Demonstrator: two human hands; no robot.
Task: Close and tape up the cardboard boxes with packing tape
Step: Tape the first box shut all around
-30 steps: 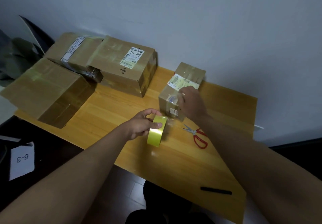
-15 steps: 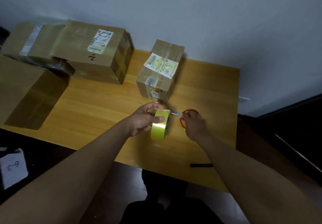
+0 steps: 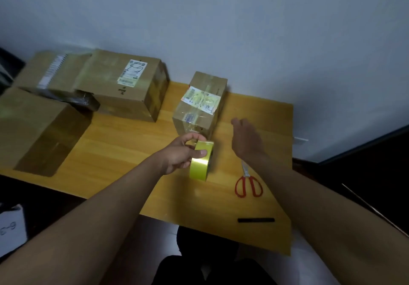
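Here the left hand (image 3: 180, 153) grips the roll of yellow tape (image 3: 201, 160), thumb on the outer face and fingers curled over the top edge, holding it upright on edge above the wooden table (image 3: 124, 149). A clear strip of tape seems to run from the roll up to the near face of the small box (image 3: 200, 105) just behind it, though the blur makes that hard to confirm. The right hand (image 3: 246, 139) hovers to the right of the roll and beside the small box, fingers loosely extended and holding nothing; its fingertips are smeared by motion.

The small box stands closed, with a white and yellow label across its top under shiny tape. Below the right wrist, the red-handled scissors (image 3: 247, 181) lie flat on the table, blades pointing away from the person. Nearer the front edge lies a black pen (image 3: 256, 220).

To the left, a larger closed box (image 3: 124, 85) with a white label sits against the wall. Beside it is another box (image 3: 52, 72), and a big plain box (image 3: 37, 127) fills the table's left end. A white card (image 3: 10, 229) marked 6-3 shows at the lower left, off the table.
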